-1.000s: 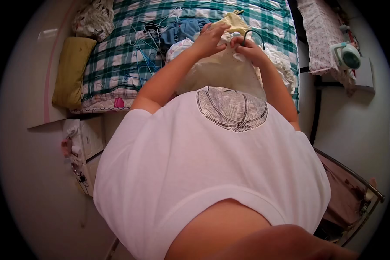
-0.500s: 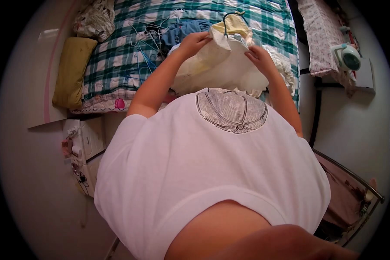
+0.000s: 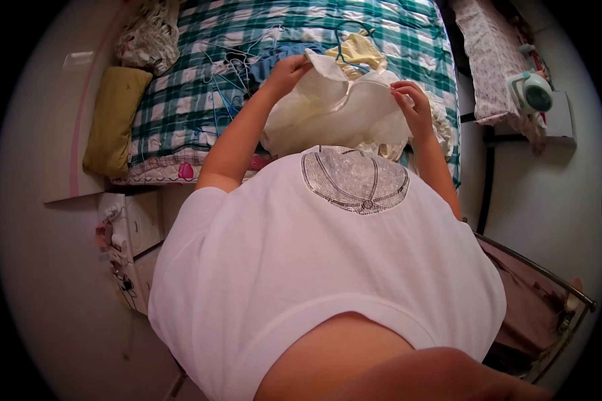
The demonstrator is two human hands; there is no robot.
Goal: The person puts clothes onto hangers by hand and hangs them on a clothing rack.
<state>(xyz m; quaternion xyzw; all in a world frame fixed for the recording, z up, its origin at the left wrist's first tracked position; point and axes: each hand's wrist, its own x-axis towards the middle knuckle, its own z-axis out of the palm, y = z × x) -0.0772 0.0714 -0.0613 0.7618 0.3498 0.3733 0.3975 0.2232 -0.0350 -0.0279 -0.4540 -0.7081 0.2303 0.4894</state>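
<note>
A sheer off-white garment [image 3: 334, 117] is stretched between my two hands over the near side of the bed. My left hand [image 3: 289, 73] is closed on its upper left edge, pinching a raised corner. At the opposite edge, my right hand [image 3: 416, 110] has thumb and fingertips around the cloth. Just beyond the garment, a teal hanger [image 3: 339, 50] rests against a yellow garment [image 3: 360, 52]; its lower part is partly hidden by the cloth.
Blue clothing [image 3: 274, 61] and several tangled hangers [image 3: 229, 90] lie left on the checked bedspread [image 3: 174, 110]. An olive pillow [image 3: 117, 120] is at the bed's left edge. White ruffled cloth [image 3: 443, 123] lies right. A small fan [image 3: 535, 92] stands beyond the bed.
My right hand has moved right and slightly down, spreading the off-white garment wider. My left hand has shifted slightly left. The teal hanger has tipped left and now sits lower against the yellow garment.
</note>
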